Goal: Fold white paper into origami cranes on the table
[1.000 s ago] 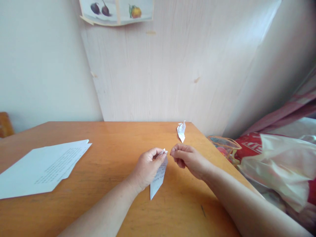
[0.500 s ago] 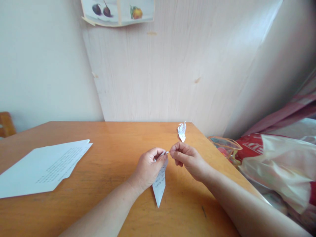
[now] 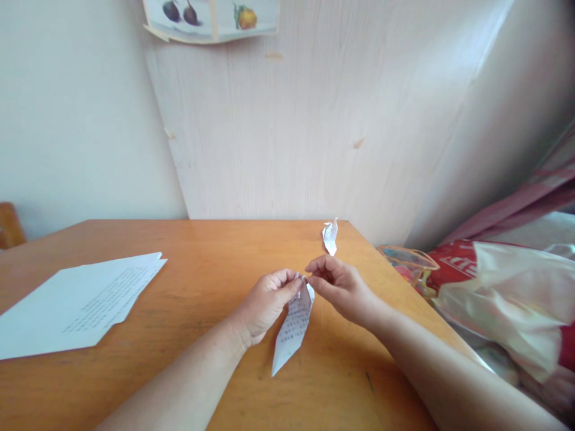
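A folded piece of printed white paper (image 3: pixel 293 326) hangs over the table, its long pointed end slanting down toward me. My left hand (image 3: pixel 272 302) pinches its upper end between thumb and fingertips. Close by on the right, my right hand (image 3: pixel 338 286) has its thumb and index finger a little apart beside that upper end. Whether its fingertips touch the paper I cannot tell. Beyond my right hand, a small folded paper figure (image 3: pixel 330 236) with pointed tips sits near the table's far right corner.
White printed sheets (image 3: pixel 85 305) lie stacked on the left of the wooden table (image 3: pixel 202 371). Right of the table edge are a red and white plastic bag (image 3: pixel 503 299) and an orange-rimmed mesh container (image 3: pixel 408 263). A wall rises behind, with pictures (image 3: pixel 211 21) on it.
The folded paper has turned, its lower tip swinging left and more of its printed face showing. My right thumb and index finger have parted from their pinch. The view has shifted slightly.
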Available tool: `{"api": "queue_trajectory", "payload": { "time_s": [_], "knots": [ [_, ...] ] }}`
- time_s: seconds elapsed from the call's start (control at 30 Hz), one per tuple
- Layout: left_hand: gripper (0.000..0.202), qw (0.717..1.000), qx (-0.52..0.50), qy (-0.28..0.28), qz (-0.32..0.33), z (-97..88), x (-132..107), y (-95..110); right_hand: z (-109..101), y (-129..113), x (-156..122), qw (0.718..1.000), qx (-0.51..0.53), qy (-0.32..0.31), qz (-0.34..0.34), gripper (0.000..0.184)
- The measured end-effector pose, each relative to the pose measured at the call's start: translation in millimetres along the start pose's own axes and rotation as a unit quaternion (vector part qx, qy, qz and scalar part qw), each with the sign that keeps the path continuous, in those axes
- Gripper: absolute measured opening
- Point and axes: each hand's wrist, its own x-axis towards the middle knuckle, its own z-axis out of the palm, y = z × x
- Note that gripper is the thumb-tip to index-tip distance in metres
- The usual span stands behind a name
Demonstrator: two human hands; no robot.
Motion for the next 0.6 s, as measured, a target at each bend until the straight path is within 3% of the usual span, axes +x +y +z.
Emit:
{"api": "queue_trajectory", "payload": {
  "time_s": [0.3,0.6],
  "knots": [
    [0.035,0.997,-0.047,-0.036,-0.049,-1.1,-1,-2,-9,-13,-2,0.982,-0.155,-0.045,-0.099,0.008],
    [0.036,0.990,-0.105,-0.039,-0.085,-4.7,0,-7,-11,-11,-4,0.962,-0.230,-0.048,-0.137,0.007]
  ]
}}
